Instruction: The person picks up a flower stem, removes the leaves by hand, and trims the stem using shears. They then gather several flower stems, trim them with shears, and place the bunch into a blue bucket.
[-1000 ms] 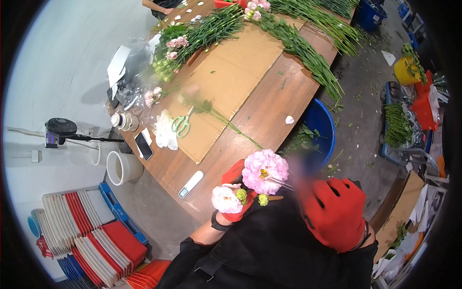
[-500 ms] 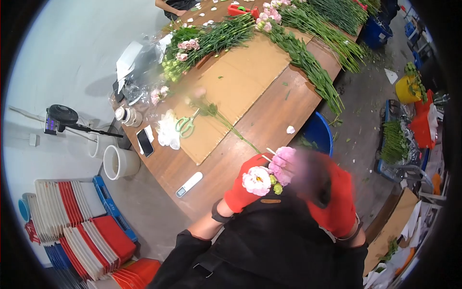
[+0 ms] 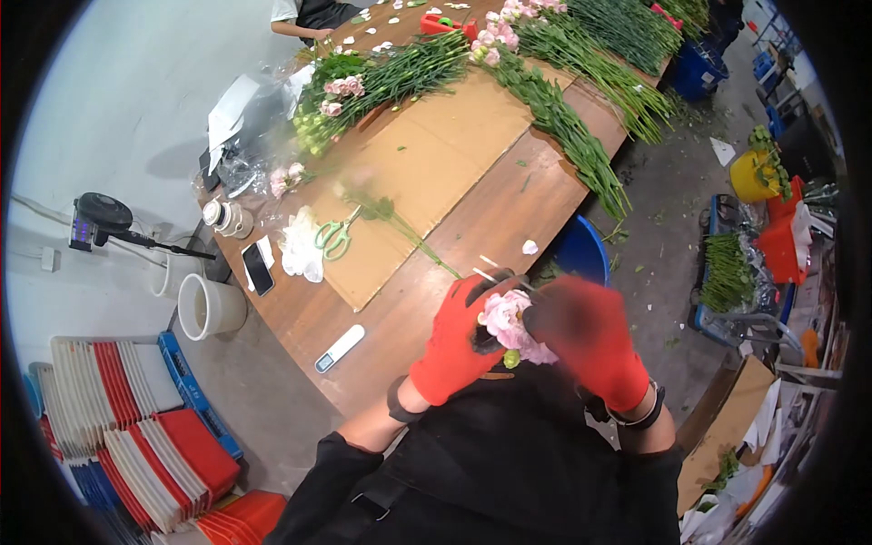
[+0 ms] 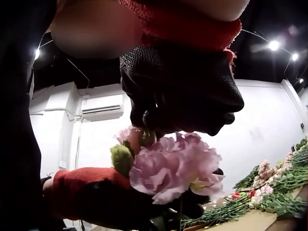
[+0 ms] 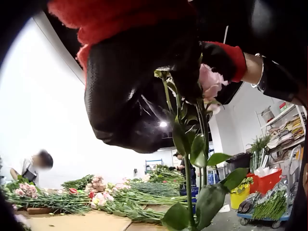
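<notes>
My left hand (image 3: 454, 341), in a red glove with black palm, grips leafy stems of pink lisianthus (image 3: 505, 318) in front of my chest. Ruffled petals and a green bud show between the hands. The right hand (image 3: 590, 336), gloved alike and blurred toward the fingers, is curled right beside the blooms. Two slim pale prongs of tweezers (image 3: 488, 271) run from its fingers across to the left fingertips. In the left wrist view, a gloved hand is bent close over the lisianthus bloom (image 4: 178, 166). Green stems and leaves (image 5: 207, 207) hang below the hands in the right wrist view.
Green scissors (image 3: 338, 238) lie on a cardboard sheet (image 3: 427, 163) on the wooden table (image 3: 300, 322). Flower bunches (image 3: 563, 127) cover its far side. A phone (image 3: 259, 265) lies near the left edge. A blue bin (image 3: 581, 250) stands right of the table. Another person sits beyond.
My right hand has come left and closer to the left one. The tweezers now point across the left fingertips, and the blooms have been turned and are more hidden between the hands.
</notes>
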### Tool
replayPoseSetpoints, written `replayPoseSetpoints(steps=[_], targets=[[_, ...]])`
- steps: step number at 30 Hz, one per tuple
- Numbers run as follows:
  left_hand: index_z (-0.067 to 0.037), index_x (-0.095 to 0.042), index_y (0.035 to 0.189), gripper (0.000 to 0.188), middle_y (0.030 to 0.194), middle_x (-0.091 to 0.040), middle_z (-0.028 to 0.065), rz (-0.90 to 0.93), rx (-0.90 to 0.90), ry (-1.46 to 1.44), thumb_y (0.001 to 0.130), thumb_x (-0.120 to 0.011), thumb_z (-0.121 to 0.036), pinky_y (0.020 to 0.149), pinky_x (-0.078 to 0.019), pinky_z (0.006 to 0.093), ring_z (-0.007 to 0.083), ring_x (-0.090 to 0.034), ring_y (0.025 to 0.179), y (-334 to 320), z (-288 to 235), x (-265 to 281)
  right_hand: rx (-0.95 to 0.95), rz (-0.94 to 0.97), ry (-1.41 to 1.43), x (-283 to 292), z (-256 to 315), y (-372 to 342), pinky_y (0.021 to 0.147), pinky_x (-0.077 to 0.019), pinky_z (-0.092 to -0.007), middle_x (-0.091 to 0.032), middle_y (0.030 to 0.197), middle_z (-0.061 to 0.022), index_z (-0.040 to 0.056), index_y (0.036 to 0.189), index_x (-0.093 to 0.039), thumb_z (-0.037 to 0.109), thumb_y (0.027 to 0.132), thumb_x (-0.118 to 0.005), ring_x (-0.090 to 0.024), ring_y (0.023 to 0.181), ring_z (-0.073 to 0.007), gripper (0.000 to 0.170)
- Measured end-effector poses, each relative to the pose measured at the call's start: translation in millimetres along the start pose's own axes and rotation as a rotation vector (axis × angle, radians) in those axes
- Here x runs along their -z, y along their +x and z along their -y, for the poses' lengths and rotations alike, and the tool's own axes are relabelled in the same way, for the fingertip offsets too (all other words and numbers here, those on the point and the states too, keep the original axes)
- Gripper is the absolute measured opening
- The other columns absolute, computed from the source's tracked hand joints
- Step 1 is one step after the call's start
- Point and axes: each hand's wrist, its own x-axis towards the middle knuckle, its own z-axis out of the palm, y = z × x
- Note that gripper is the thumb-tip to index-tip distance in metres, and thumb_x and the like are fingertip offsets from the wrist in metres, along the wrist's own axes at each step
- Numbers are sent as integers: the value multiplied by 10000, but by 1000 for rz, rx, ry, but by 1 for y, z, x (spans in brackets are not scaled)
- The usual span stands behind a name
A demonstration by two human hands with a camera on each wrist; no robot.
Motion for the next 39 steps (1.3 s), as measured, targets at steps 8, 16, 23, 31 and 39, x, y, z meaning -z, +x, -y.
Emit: replayPoseSetpoints(steps=[8,16,23,31,39], targets=[[-27,-703,1040,381,1075,-674,138,-50,12,-50,678,-822,-20,873,-501,414,361,-610,1025,-13,-2,3,-48,63,77,7,7,3,704,-498,-306,-662,809,-141,-23,960,-662,-11,785,-731,-598,721,-159,188],[20,-605,1246,509,1207,-628,191,107,90,-364,755,-730,-33,953,-464,422,370,-585,1085,-16,1,20,-27,28,127,6,9,1,726,-503,-295,-670,821,-137,-31,971,-657,-11,800,-749,-587,756,-109,195],[27,-621,1220,495,1199,-634,183,182,310,-655,734,-704,-19,969,-454,402,327,-585,1086,-16,1,25,12,91,185,8,1,6,714,-499,-290,-658,803,-126,-35,949,-655,-9,821,-739,-564,752,-93,155],[13,-691,1081,380,1027,-692,123,-13,63,-250,710,-772,5,820,-515,348,267,-655,919,-19,13,11,-71,-243,139,2,24,-14,689,-508,-332,-655,870,-134,15,1185,-658,62,781,-809,-622,732,-202,434],[-19,-705,1096,465,1055,-710,126,-201,-14,-61,642,-797,19,833,-523,396,318,-652,969,-20,12,13,395,-49,-798,40,47,-51,569,-444,-374,-611,849,-46,85,1160,-710,119,553,-786,-591,663,-248,613]])
